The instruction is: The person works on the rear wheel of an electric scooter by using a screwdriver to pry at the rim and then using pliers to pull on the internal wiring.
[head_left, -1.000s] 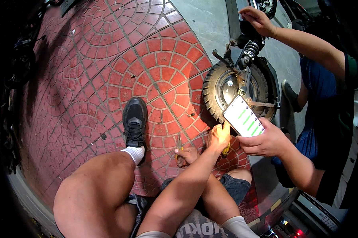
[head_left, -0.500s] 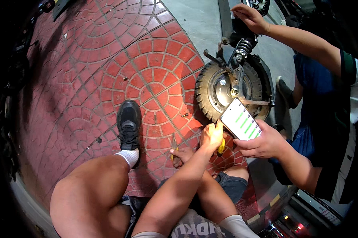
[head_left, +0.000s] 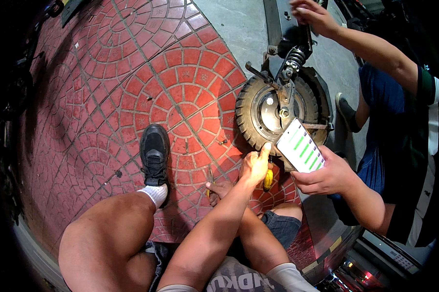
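My forearms cross, the left one on top. My left hand (head_left: 255,167) is closed at the near edge of a muddy, knobbly tyre (head_left: 247,127), its thumb extended against the rubber. A yellow-and-black handle (head_left: 268,180) sticks out beside that hand; what the curled fingers grip is hidden. Lower and to the left, my right hand (head_left: 220,189) is closed around a slim tool (head_left: 209,176) with a yellow handle and a thin metal shaft, partly covered by the fingers. The wheel still sits on its axle, with a spring shock absorber (head_left: 294,59) above the hub.
A co-worker's hand (head_left: 321,171) holds a lit phone (head_left: 301,146) close over the wheel's near right side. Their other hand (head_left: 316,17) is raised above the shock absorber. A small metal piece (head_left: 223,142) lies on red tiles (head_left: 185,75) left of the tyre.
The whole scene has shifted slightly left in the view. The co-worker's phone has moved a little to the right relative to the wheel. My hands keep nearly the same places and grips.
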Tool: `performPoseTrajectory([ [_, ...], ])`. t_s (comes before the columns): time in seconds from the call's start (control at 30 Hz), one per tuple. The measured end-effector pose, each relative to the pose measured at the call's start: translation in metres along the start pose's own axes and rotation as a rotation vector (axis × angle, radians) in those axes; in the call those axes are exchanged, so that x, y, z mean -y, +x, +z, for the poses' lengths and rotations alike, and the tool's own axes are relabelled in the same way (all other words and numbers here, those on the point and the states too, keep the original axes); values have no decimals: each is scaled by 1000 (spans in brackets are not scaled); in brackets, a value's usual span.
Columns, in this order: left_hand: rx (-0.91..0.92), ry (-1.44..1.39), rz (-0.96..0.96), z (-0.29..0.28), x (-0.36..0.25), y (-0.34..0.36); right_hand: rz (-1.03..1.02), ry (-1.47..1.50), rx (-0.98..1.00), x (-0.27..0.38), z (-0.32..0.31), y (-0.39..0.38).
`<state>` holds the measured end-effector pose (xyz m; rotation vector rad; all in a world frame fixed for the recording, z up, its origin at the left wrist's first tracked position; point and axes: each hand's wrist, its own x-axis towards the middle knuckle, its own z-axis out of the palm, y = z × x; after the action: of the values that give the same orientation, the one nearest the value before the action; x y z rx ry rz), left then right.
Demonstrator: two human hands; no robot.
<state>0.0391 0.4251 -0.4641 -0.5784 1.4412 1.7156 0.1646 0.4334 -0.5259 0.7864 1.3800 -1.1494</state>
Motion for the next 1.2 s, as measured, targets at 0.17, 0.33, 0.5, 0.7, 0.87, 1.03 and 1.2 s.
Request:
performPoseTrajectory([
  [0.17,-73,34,-35,-4,-8,-5,-16,17,-1,0,1,4],
  [0.33,-208,40,-11,-25,-30,-13,-44,33,0,2,-3,10],
  [0.5,-328,171,26,-47,-44,-9,-83,51,2,7,-7,17],
  [0.7,-350,131,65,-54,-48,-5,-104,70,-4,5,-9,18],
  [0.87,-413,172,81,-51,-49,-8,-112,94,-9,3,-10,17],
  [1.03,-423,240,84,-53,-48,-5,-131,115,-11,2,-9,16],
  [1.2,-363,243,6,-53,-43,1,-192,131,-19,-22,-12,37],
])
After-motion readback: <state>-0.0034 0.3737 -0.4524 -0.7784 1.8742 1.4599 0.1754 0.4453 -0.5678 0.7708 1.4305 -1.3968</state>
